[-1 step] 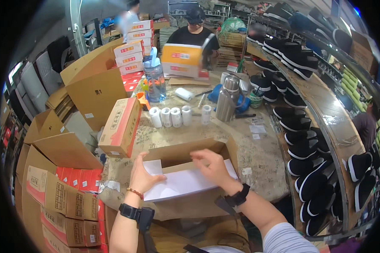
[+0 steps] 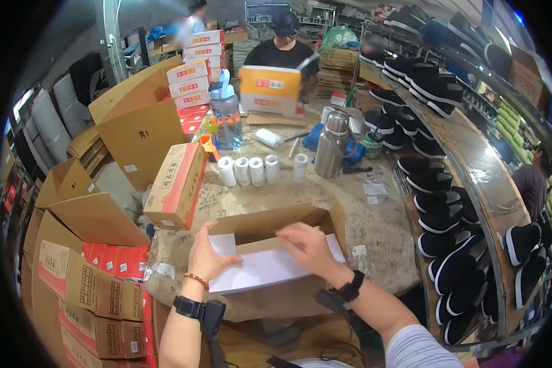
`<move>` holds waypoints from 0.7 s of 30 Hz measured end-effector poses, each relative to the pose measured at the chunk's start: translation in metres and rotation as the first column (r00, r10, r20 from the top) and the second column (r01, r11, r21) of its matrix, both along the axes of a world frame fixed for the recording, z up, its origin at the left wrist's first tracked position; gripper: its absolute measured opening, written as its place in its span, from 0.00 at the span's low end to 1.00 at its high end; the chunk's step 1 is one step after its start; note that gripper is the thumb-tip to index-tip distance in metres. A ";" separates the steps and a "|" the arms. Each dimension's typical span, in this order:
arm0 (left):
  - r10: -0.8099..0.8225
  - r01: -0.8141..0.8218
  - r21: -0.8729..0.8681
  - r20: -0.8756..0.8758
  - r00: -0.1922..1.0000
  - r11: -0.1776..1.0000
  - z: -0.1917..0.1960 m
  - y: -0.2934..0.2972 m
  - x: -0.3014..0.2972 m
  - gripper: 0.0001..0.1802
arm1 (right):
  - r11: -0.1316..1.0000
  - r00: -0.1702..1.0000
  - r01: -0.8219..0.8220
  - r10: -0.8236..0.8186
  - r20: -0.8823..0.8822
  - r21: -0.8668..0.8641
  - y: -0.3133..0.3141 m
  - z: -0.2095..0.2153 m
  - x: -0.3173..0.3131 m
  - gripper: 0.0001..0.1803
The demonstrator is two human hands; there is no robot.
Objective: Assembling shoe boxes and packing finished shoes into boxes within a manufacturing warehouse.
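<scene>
An open cardboard box (image 2: 276, 222), brown inside, lies in front of me on the table. A smooth white panel (image 2: 264, 270) runs along its near side, with a white flap at its left corner. My left hand (image 2: 210, 254) grips the left end of the box, thumb over the white panel and fingers around the outer side. Above the near edge, toward the right, is my right hand (image 2: 310, 248). Its fingers are curled together, and whatever they may pinch is hidden. A closed brown and red shoebox (image 2: 175, 184) lies beyond my left hand.
White label rolls (image 2: 256, 170), a blue bottle (image 2: 226, 119) and a steel flask (image 2: 332, 144) stand farther back. Across the table, a person handles a yellow and white box (image 2: 270, 89). Cartons (image 2: 92, 288) crowd the left; racks of black shoes (image 2: 441, 214) line the right.
My right fingers have curled in slightly and shifted a little. The yellow and white box across the table has moved slightly to the right. My left hand keeps its place.
</scene>
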State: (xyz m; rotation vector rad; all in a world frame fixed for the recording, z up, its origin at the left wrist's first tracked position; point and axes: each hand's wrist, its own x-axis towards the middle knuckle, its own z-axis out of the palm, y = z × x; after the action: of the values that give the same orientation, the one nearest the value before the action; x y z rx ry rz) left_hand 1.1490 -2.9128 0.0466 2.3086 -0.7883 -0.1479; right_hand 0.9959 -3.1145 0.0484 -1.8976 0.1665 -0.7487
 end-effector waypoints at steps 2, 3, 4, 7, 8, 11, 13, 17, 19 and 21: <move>0.014 -0.014 0.013 -0.029 0.999 1.000 -0.004 0.006 0.008 0.51 | 0.794 0.930 0.207 0.021 0.367 -0.571 -0.006 0.009 -0.013 0.08; 0.021 -0.020 0.027 -0.065 0.998 0.999 -0.007 0.010 0.011 0.55 | 0.753 0.917 0.293 -0.047 0.396 -0.589 -0.019 0.010 -0.021 0.10; 0.032 -0.030 0.023 -0.060 0.998 0.999 -0.010 0.011 0.010 0.55 | 0.704 0.900 0.372 -0.113 0.422 -0.605 -0.035 0.009 -0.029 0.13; 0.025 0.006 -0.381 0.075 0.997 0.925 -0.027 0.008 0.005 0.47 | 0.830 0.839 0.518 -0.541 0.066 0.208 -0.075 -0.012 -0.028 0.21; -0.111 0.155 -0.464 0.122 0.986 0.872 -0.046 0.016 0.017 0.42 | 0.835 0.842 0.510 -0.534 0.076 0.207 -0.067 -0.017 -0.029 0.21; -0.304 0.315 -0.551 0.114 0.946 0.773 -0.060 0.032 0.032 0.32 | 0.921 0.908 0.146 -0.270 -0.320 -0.362 -0.048 -0.028 -0.030 0.38; -0.302 0.241 -0.514 -0.039 0.952 0.823 -0.043 0.026 0.019 0.28 | 0.919 0.916 0.008 -0.164 -0.366 -0.394 -0.065 -0.021 -0.036 0.42; -0.086 0.076 0.057 0.198 0.976 0.995 0.012 0.014 -0.023 0.34 | 0.910 0.864 -0.032 -0.183 -0.469 -0.414 -0.057 0.002 -0.035 0.40; -0.081 0.051 0.130 0.237 0.968 0.990 0.012 0.014 -0.027 0.34 | 0.878 0.818 0.155 -0.371 -0.439 -0.453 -0.038 -0.004 -0.030 0.34; -0.092 0.036 0.199 0.279 0.956 0.979 0.011 0.013 -0.032 0.35 | 0.866 0.825 0.186 -0.394 -0.405 -0.464 -0.034 -0.002 -0.034 0.31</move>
State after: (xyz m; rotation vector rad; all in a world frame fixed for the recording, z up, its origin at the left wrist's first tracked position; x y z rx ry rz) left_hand 1.1172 -2.9002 0.0579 2.5230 -1.0350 0.0906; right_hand 0.9614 -3.1480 0.0462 -2.4811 0.6904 -0.5082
